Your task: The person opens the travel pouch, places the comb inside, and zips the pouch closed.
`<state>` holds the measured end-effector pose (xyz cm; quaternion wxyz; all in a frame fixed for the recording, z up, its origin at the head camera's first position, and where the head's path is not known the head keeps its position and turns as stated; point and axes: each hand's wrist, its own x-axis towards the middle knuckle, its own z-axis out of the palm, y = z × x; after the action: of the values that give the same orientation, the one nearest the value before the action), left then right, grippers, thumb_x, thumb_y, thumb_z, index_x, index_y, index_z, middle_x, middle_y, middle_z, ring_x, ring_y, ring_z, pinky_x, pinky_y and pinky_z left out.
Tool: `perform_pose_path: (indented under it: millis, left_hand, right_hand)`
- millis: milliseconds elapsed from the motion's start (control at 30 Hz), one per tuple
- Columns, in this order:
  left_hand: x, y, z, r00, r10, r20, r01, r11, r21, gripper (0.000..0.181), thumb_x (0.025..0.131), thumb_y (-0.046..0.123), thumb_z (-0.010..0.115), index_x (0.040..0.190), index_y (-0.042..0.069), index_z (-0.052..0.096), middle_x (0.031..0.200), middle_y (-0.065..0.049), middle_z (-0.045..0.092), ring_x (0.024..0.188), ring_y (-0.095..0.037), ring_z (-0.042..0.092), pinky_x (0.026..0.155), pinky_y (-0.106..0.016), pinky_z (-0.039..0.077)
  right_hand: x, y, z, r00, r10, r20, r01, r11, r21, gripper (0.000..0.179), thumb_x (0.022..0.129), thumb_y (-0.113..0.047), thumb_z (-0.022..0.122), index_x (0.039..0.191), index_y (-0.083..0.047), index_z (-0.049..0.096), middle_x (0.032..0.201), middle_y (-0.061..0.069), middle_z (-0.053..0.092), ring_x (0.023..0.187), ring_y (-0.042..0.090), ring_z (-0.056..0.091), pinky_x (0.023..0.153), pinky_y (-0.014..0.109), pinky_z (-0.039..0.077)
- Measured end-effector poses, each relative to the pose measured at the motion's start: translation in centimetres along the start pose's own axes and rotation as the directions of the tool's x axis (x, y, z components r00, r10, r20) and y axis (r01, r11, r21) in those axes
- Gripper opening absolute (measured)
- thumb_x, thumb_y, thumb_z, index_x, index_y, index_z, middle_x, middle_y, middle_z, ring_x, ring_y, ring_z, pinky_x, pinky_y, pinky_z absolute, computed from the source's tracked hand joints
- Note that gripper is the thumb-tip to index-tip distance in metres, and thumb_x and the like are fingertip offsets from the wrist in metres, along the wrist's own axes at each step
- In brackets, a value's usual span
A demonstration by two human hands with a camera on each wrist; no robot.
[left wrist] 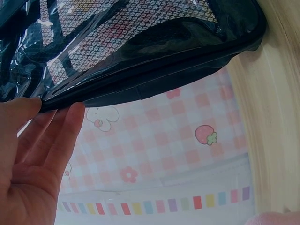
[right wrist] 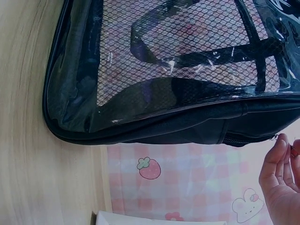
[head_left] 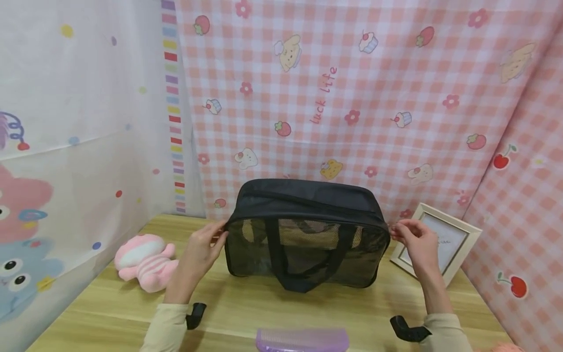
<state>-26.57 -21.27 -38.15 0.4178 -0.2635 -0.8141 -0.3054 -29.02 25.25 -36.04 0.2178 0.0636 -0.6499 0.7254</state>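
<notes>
A black toiletry bag [head_left: 250,249] with see-through front panel, mesh inside and a strap handle [head_left: 296,284] stands upright on the table. My left hand [head_left: 200,254] pinches its upper left edge; in the left wrist view the thumb lies on the front side of the rim [left wrist: 117,79] and the fingers behind. At the top right corner, my right hand [head_left: 418,242] has thumb and fingertips together on the zipper pull [right wrist: 275,137]. The right wrist view shows the zipper [right wrist: 246,139] running along the bag's side to those fingertips.
On the left lies a pink and white plush toy [head_left: 147,261]. A framed card [head_left: 440,239] leans at the right behind my right hand. A purple comb [head_left: 303,339] lies at the front edge of the wooden table [head_left: 237,308]. Patterned cloth [head_left: 264,107] hangs behind.
</notes>
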Motion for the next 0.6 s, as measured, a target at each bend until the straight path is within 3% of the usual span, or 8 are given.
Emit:
perform_pose_path:
  millis: [300, 600]
  left_hand:
    - [0.07, -0.12, 0.22, 1.000, 0.011, 0.006, -0.011, 1.000, -0.001, 0.031, 0.079, -0.012, 0.070, 0.109, -0.008, 0.065, 0.095, -0.018, 0.067, 0.074, -0.027, 0.067, 0.060, -0.031, 0.058]
    - [-0.02, -0.33, -0.02, 1.000, 0.005, 0.004, -0.005, 1.000, -0.007, 0.029, 0.080, -0.010, 0.070, 0.109, -0.006, 0.066, 0.095, -0.018, 0.067, 0.074, -0.026, 0.067, 0.060, -0.030, 0.058]
  right_hand:
    - [0.29, -0.38, 0.04, 0.999, -0.032, 0.021, 0.032, 0.999, 0.023, 0.007, 0.091, 0.002, 0.060, 0.088, 0.000, 0.066, 0.076, 0.008, 0.065, 0.068, 0.013, 0.067, 0.063, 0.023, 0.057]
    - [0.48, -0.57, 0.22, 0.999, -0.029, 0.041, 0.031, 0.998, -0.045, 0.006, 0.090, -0.006, 0.064, 0.091, 0.001, 0.064, 0.078, 0.006, 0.067, 0.071, 0.012, 0.067, 0.064, 0.024, 0.057]
